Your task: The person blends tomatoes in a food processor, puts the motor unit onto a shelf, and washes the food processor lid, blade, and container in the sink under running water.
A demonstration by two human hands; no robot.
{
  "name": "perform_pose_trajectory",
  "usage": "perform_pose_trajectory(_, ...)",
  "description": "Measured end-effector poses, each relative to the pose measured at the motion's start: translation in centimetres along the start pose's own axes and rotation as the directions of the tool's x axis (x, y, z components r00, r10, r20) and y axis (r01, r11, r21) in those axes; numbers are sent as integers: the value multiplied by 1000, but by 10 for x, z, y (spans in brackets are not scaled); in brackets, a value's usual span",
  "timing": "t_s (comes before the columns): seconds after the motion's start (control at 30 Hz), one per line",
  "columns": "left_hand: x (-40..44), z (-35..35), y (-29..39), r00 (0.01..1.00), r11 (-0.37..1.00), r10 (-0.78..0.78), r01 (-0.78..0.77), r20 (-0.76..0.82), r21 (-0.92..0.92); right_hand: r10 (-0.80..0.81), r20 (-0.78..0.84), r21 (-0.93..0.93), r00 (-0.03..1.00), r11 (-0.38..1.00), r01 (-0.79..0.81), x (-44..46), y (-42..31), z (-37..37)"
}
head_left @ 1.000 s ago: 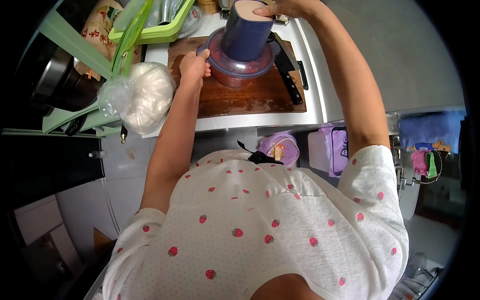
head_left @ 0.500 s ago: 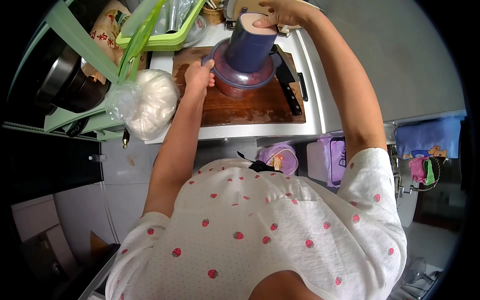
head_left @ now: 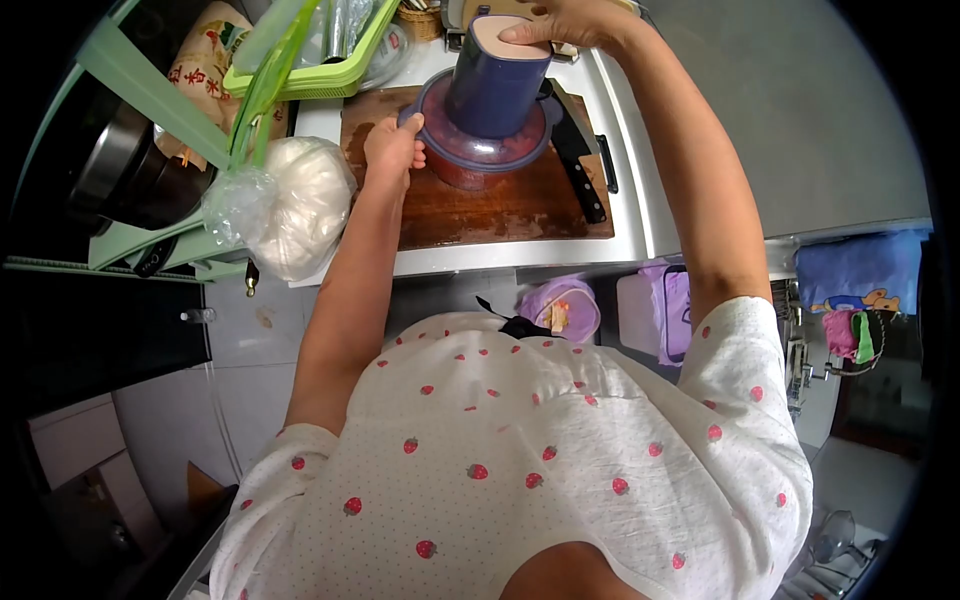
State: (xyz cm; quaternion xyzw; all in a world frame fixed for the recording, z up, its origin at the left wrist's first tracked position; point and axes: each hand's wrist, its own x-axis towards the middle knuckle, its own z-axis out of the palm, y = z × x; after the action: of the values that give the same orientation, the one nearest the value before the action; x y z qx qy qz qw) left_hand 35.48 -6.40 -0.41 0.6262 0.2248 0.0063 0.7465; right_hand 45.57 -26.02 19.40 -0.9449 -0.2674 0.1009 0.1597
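Close in on the left, just beside the left forearm [head_left: 348, 300], a clear plastic bag [head_left: 305, 205] stuffed with something white, with long green stalks [head_left: 262, 100] rising behind. Farther back on that side, a lime-green basket [head_left: 310, 87], a printed sack [head_left: 208, 62] and a dark pot [head_left: 140, 160]. At the far edge, a small wicker basket [head_left: 422, 22]. Along the right of the wooden cutting board [head_left: 500, 218], a knife [head_left: 574, 150], handle toward the body, blade close beside the food chopper.

Bare wood across the near half of the board, then a narrow strip of white counter [head_left: 628, 215] before the drop, with a purple-lined bin [head_left: 545, 300] below. Open grey surface [head_left: 760, 100] to the right, beyond the right arm.

Toward the back of the board, between both hands, the food chopper [head_left: 498, 90]: a clear bowl with red contents under a purple motor unit, leaning slightly. Left hand [head_left: 395, 150] curled closed around the side handle; right hand [head_left: 565, 24] above, thumb flat on the top, other fingers partly hidden. Cannot tell how far closed.
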Motion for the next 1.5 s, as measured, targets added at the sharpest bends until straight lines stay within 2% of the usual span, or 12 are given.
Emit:
perform_pose_trajectory(0.13,0,0,0,1000,1000,-15,15,6,4,41,54,-73,998,997,-37,3,-4,-1)
perform_pose_trajectory(0.2,-2,0,2,1000,1000,-11,11,2,-1,8,78,-140,997,990,3,4,-7,-3)
perform_pose_trajectory(0.33,-1,1,1,1000,1000,-14,14,10,-7,86,32,-208,996,975,-77,-2,-13,-4)
perform_pose_trajectory(0.5,-3,1,3,1000,1000,-26,26,-2,-7,-10,-28,-99,1000,995,7,-3,-4,1)
perform_pose_trajectory(0.6,-3,1,3,1000,1000,-17,17,-3,-4,60,-10,18,998,998,-60,-6,-7,0)
perform_pose_trajectory(0.93,-4,0,4,1000,1000,-14,15,14,-25,66,43,-56,997,996,-64,4,-5,0)
perform_pose_trajectory(1.03,-2,0,3,1000,1000,-11,11,16,-29,12,50,-143,999,990,-5,8,0,2)
perform_pose_trajectory(1.1,-1,0,2,1000,1000,-20,20,14,-18,-31,15,-117,999,993,32,6,4,4)
perform_pose_trajectory(1.23,-1,0,2,1000,1000,-8,9,18,-7,3,-32,-79,999,997,-5,1,3,4)
perform_pose_trajectory(1.3,-2,0,3,1000,1000,-16,16,11,-5,64,11,116,998,991,-64,1,3,0)
perform_pose_trajectory(1.43,-3,1,4,1000,1000,-21,21,9,-11,40,-19,109,999,993,-38,1,3,1)
perform_pose_trajectory(1.5,-3,1,4,1000,1000,-20,20,1,-9,43,30,-7,999,999,-43,1,-3,2)
